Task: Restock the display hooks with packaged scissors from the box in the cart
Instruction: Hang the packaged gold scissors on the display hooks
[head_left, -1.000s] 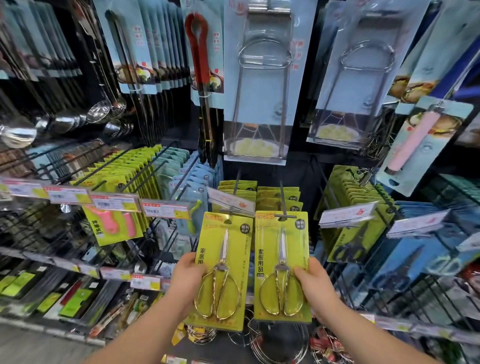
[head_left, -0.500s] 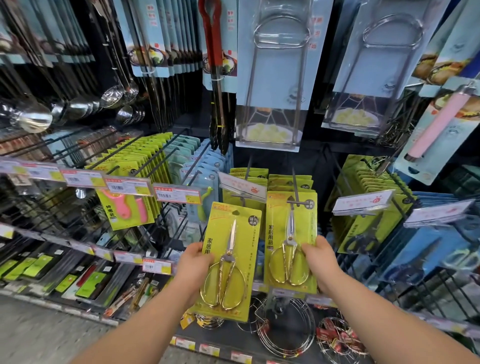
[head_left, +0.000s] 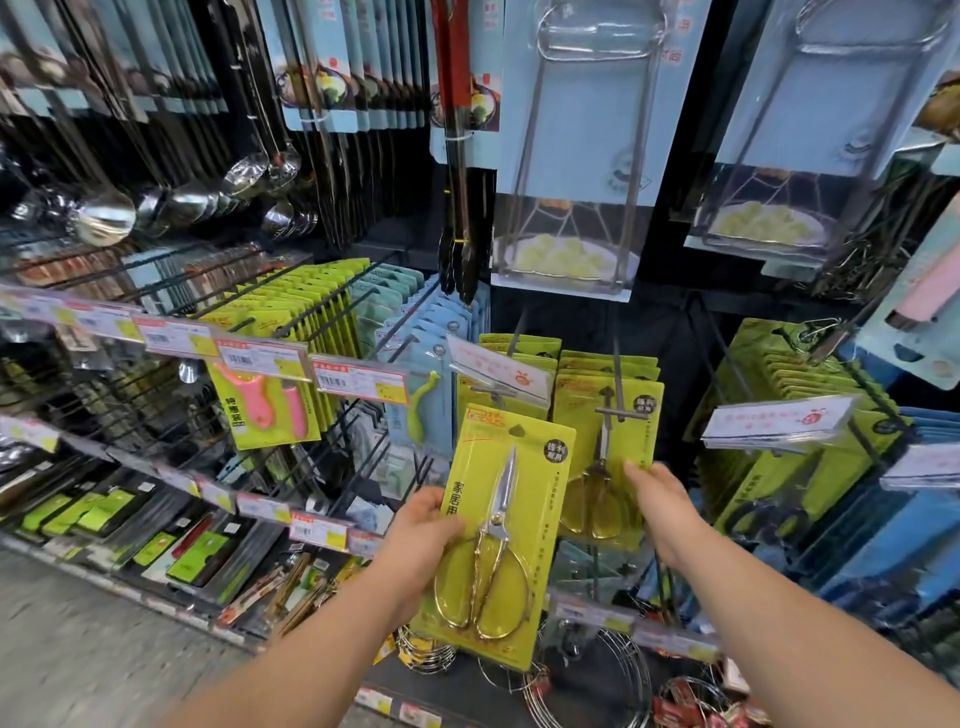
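Note:
My left hand (head_left: 422, 535) grips a yellow-green scissors pack (head_left: 506, 499) by its left edge and holds it, tilted, in front of the display. Gold-handled scissors show through its blister. To its right a second, identical pack (head_left: 587, 441) hangs at the front of a display hook (head_left: 615, 395), before a row of the same packs. My right hand (head_left: 661, 506) holds this pack at its lower right edge, thumb on the front. The left hook (head_left: 514, 348), with a price label (head_left: 498, 370), carries more of these packs. Neither the box nor the cart is in view.
Peeler packs (head_left: 270, 410) and pale blue packs (head_left: 441, 332) hang on hooks to the left, green packs (head_left: 810, 395) to the right. Ladles (head_left: 104, 213), tongs (head_left: 457, 156) and wire racks (head_left: 582, 156) hang above. Wire trivets (head_left: 613, 675) sit below. The grey floor (head_left: 78, 649) lies lower left.
My right hand has pushed its pack up and back onto the right hook, where it now hangs. My left hand has lifted its pack slightly. The view has moved closer to the shelf.

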